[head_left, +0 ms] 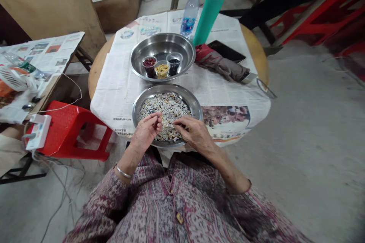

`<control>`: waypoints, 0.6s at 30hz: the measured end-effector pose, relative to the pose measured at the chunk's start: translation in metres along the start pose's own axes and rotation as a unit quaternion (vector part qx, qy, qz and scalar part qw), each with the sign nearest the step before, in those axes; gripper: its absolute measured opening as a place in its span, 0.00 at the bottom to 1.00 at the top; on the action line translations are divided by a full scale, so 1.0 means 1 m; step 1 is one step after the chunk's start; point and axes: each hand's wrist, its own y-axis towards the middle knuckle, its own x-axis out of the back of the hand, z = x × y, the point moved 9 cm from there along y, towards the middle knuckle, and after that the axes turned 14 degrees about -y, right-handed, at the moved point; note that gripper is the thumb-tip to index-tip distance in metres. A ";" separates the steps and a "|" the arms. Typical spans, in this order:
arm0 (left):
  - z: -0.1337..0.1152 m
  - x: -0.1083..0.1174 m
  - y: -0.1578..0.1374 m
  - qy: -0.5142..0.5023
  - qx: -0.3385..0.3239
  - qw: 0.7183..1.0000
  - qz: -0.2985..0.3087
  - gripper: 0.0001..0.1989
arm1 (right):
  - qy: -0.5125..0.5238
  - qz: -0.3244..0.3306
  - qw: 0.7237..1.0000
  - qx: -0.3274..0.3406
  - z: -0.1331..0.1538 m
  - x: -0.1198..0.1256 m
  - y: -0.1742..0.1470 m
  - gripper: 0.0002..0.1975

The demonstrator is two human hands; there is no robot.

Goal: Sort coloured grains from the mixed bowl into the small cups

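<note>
A shallow metal dish holds white rice mixed with red, yellow and black beans. Over its left side my left hand is curled, palm turned up, with a few dark red beans in its fingers. My right hand hangs over the dish's right side, thumb and forefinger pinched close above the rice; whatever is between them is too small to see. Behind stands a larger metal basin with three clear cups inside: red beans, yellow beans and black beans.
Newspaper covers the round table. Toward the back are a water bottle, a green bottle, a folded umbrella and a dark flat tablet or phone. A red stool with a power strip is at left.
</note>
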 end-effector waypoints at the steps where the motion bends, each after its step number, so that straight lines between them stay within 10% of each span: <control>1: 0.000 0.000 0.000 0.002 0.001 1.000 -0.003 0.05 | 0.012 -0.007 1.000 -0.003 0.000 0.003 0.001 0.07; 18: -0.007 0.002 -0.004 0.029 -0.004 0.999 -0.016 0.09 | -0.069 0.016 0.997 0.027 0.011 -0.007 0.003 0.09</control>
